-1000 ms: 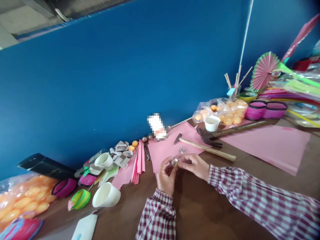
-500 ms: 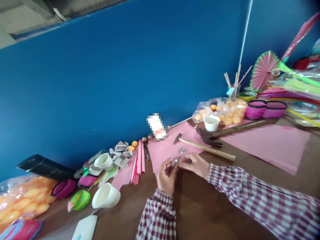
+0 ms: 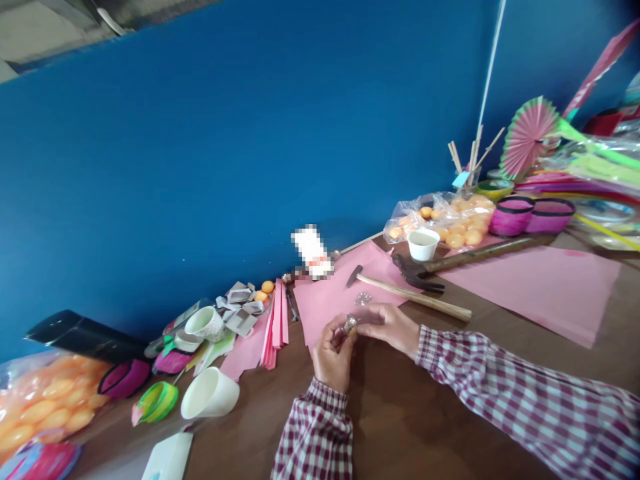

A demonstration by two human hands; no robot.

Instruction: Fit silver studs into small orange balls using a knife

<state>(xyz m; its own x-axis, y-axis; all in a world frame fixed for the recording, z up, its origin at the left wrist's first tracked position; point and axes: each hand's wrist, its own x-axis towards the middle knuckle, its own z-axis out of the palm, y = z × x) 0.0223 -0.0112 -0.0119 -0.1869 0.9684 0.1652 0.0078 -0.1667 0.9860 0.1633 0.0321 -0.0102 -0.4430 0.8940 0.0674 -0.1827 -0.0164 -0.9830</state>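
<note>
My left hand (image 3: 334,353) is closed, holding a small shiny silvery piece (image 3: 349,324) between thumb and fingers. What kind of piece it is, I cannot make out. From the right, my right hand (image 3: 387,328) meets it, thumb and fingertips pinched together at the piece's edge. Both hands are just above the brown table, at the near edge of a pink paper sheet (image 3: 320,303). A little cluster of glittering silvery bits (image 3: 363,299) lies on that sheet beyond my fingers. Behind my right hand rests a small hammer (image 3: 410,294) with a wooden handle.
A claw hammer (image 3: 480,255) lies farther right beside a white cup (image 3: 423,245) and a bag of orange balls (image 3: 463,220). On the left are a paper cup (image 3: 210,393), pink strips (image 3: 275,323), grey folded pieces (image 3: 243,320) and a dark cylinder (image 3: 90,339). A blue wall (image 3: 250,133) stands behind.
The view has shifted very slightly, moving the left-hand objects a little leftward. Both hands stay almost in place around the silvery piece.
</note>
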